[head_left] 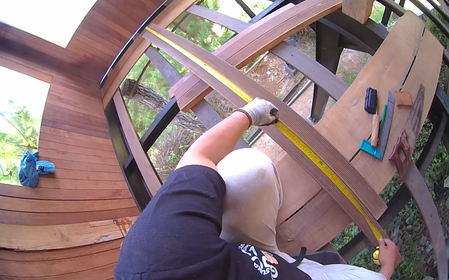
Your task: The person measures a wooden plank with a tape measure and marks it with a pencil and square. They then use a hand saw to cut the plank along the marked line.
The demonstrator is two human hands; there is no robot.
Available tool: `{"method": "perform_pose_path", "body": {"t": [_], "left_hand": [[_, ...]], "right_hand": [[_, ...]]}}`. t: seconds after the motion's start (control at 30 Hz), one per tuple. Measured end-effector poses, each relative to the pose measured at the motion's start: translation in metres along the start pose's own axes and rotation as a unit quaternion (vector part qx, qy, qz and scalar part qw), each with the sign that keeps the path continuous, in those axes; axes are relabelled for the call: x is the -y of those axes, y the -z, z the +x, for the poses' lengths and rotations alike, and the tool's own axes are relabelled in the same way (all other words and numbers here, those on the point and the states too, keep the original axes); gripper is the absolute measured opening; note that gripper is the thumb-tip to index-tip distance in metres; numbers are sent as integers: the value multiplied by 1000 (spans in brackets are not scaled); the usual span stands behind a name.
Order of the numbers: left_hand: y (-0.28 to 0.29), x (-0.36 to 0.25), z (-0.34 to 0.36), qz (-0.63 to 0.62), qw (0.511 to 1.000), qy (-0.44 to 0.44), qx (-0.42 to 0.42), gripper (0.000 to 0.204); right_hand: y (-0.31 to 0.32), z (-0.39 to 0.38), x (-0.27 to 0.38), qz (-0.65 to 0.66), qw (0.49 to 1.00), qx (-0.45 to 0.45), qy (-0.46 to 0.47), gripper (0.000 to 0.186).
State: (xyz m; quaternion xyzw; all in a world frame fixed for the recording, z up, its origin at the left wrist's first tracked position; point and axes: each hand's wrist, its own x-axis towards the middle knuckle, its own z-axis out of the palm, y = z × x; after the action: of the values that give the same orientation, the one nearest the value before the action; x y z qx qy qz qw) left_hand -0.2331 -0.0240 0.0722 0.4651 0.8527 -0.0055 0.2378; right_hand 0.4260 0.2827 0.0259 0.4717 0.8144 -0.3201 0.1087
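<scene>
One yellow tape [321,165] spans a plank [327,179], eleven to five o'clock; midway, my left hand [259,112] clasps something dark [274,114]; my right hand [388,255] grips the tape's five-o'clock end, where loosening could skew it.

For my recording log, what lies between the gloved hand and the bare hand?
The yellow tape-measure blade, stretched along grooved boards between the gloved hand and the bare hand, as the head view shows.
</scene>
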Motion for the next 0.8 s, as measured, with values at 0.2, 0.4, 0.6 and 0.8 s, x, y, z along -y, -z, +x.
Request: {"method": "perform_pose_path", "body": {"t": [0.2, 0.4, 0.6, 0.8], "left_hand": [[-14, 3, -7, -5, 1000, -9, -9, 24], [-30, 8, -15, -23, 999, -28, -2, 22], [-26, 0, -8, 9, 999, -37, -7, 22], [-25, -17, -7, -3, 992, -123, -20, 21]], "right_hand": [[1, 0, -1, -3, 1000, 1, 7, 31], [-3, -9, -6, -12, 1000, -6, 6, 31], [-11, -18, -20, -2, 1000, -3, -21, 30], [1, -13, -13, -66, 997, -34, -17, 43]]}}
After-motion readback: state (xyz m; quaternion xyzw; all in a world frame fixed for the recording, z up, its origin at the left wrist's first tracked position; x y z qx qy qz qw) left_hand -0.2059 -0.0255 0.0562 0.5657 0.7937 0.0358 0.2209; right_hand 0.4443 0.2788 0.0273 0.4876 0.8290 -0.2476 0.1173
